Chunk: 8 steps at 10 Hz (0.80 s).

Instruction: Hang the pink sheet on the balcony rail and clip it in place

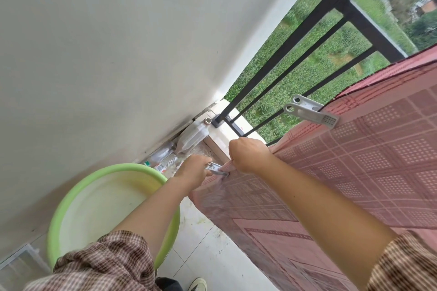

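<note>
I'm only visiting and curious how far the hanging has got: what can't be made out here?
Head view only.
Rail: the stretch under the pink sheet is covered by it.
Clip in the left hand: fingers and blur hide whether it bites the cloth.
Sheet's far end: cut off by the right edge.
Bottles in the corner: labels too small.

The one camera sits on the person's head and looks forward and steeply down along both forearms, near the left hand (192, 169) and right hand (248, 156). Its wide, tilted frame sets the wall (118, 42) at left, the balcony rail (371, 28) upper right and the floor (208, 243) below
</note>
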Each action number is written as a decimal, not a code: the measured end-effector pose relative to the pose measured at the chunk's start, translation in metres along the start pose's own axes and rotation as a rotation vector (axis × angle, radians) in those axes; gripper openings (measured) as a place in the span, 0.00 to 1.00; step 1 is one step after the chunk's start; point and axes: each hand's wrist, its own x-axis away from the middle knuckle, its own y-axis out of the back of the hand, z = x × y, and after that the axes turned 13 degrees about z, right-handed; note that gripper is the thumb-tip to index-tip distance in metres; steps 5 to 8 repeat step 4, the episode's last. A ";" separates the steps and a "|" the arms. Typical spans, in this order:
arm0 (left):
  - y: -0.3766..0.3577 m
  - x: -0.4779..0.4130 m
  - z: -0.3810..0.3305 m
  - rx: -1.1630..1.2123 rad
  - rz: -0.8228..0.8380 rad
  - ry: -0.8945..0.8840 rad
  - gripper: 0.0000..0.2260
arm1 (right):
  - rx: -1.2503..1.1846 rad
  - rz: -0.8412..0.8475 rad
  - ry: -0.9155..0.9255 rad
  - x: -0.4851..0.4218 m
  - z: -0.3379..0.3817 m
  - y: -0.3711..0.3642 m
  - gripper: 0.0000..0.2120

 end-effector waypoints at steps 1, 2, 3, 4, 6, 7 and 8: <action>-0.005 0.006 -0.001 0.132 -0.015 0.042 0.22 | 0.075 -0.045 0.009 0.005 0.002 0.000 0.19; -0.007 0.015 -0.002 0.164 -0.037 0.098 0.28 | 0.129 -0.110 0.031 0.012 0.005 -0.002 0.11; 0.001 0.031 -0.001 0.075 -0.073 0.137 0.25 | 0.093 -0.183 0.139 0.019 0.009 -0.002 0.06; 0.011 0.047 -0.008 0.030 -0.138 0.133 0.14 | -0.052 -0.238 0.196 0.028 0.009 -0.010 0.10; 0.011 0.047 -0.008 0.030 -0.138 0.133 0.14 | -0.052 -0.238 0.196 0.028 0.009 -0.010 0.10; 0.011 0.047 -0.008 0.030 -0.138 0.133 0.14 | -0.052 -0.238 0.196 0.028 0.009 -0.010 0.10; 0.011 0.047 -0.008 0.030 -0.138 0.133 0.14 | -0.052 -0.238 0.196 0.028 0.009 -0.010 0.10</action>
